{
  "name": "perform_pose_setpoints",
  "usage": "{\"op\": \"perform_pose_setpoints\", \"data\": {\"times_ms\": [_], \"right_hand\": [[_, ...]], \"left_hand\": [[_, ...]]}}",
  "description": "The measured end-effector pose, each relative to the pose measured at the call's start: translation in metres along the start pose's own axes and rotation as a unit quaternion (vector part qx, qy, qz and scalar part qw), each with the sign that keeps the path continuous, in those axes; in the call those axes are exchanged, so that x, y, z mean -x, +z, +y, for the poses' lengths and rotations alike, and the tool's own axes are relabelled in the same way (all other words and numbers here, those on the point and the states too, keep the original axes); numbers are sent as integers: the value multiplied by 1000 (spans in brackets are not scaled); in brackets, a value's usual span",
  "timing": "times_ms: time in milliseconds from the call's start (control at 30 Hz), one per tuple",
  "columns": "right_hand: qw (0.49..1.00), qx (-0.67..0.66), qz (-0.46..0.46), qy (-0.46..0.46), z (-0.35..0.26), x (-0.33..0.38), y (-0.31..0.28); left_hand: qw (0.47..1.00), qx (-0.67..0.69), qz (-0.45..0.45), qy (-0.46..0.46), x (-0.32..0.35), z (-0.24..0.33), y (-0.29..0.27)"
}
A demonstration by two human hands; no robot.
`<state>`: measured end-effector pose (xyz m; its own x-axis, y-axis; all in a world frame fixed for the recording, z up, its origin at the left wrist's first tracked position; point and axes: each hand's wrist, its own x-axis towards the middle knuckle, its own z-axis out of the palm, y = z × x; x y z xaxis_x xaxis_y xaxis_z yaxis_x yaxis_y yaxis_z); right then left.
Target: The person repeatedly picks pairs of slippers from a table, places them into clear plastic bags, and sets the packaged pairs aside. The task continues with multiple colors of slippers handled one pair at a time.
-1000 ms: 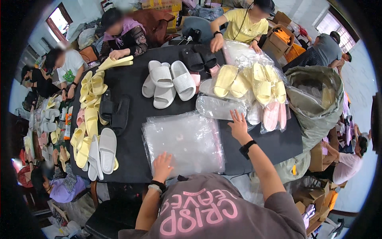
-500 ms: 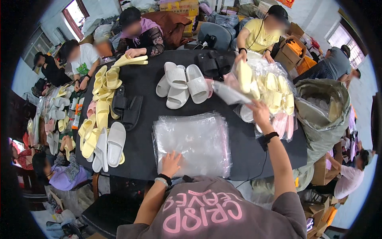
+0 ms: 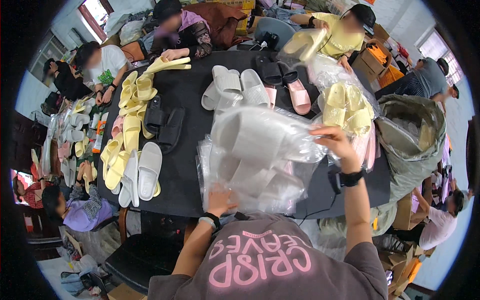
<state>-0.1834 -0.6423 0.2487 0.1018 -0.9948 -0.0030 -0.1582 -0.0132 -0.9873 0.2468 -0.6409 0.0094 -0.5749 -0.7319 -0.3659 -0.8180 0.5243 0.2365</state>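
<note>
The person at the near side of the black table (image 3: 185, 95) is lifting a clear plastic bag (image 3: 260, 137) with grey slippers inside it; the bag is hanging above the stack of empty clear bags (image 3: 260, 187) at the near edge. The right hand (image 3: 334, 142) is raised at the right, wrist bent, fingers pinching the bag's crumpled top. The left hand (image 3: 220, 200) is lying low on the near edge of the stack, fingers slightly spread and pressing the plastic flat. At the far right, a big grey-green sack (image 3: 410, 130) is standing open beside the table; I cannot tell what is inside. Bagged yellow slippers (image 3: 347, 107) are lying on the right part of the table, loose white slippers (image 3: 235, 85) in the far middle, and yellow and white slippers (image 3: 132, 155) along the left edge.
</note>
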Motion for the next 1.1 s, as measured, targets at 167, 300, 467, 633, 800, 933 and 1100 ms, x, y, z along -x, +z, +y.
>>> {"op": "perform_pose_setpoints", "data": {"times_ms": [167, 300, 467, 633, 800, 933, 1100], "right_hand": [[993, 103, 51, -9, 92, -36, 62], [979, 131, 144, 57, 172, -6, 82], [936, 192, 258, 142, 247, 70, 96], [886, 210, 315, 267, 261, 109, 110], [919, 21, 289, 267, 268, 104, 103], [947, -49, 263, 179, 221, 87, 101], [911, -148, 290, 251, 192, 92, 92]], "left_hand": [[990, -107, 74, 51, -6, -49, 61], [995, 47, 75, 52, 6, -32, 9], [937, 249, 224, 103, 0, -41, 9], [755, 626, 64, -182, -12, -45, 32], [751, 637, 65, -159, -24, -39, 35], [765, 608, 136, -162, -29, -45, 16], [742, 633, 105, -196, -21, -62, -13]]}}
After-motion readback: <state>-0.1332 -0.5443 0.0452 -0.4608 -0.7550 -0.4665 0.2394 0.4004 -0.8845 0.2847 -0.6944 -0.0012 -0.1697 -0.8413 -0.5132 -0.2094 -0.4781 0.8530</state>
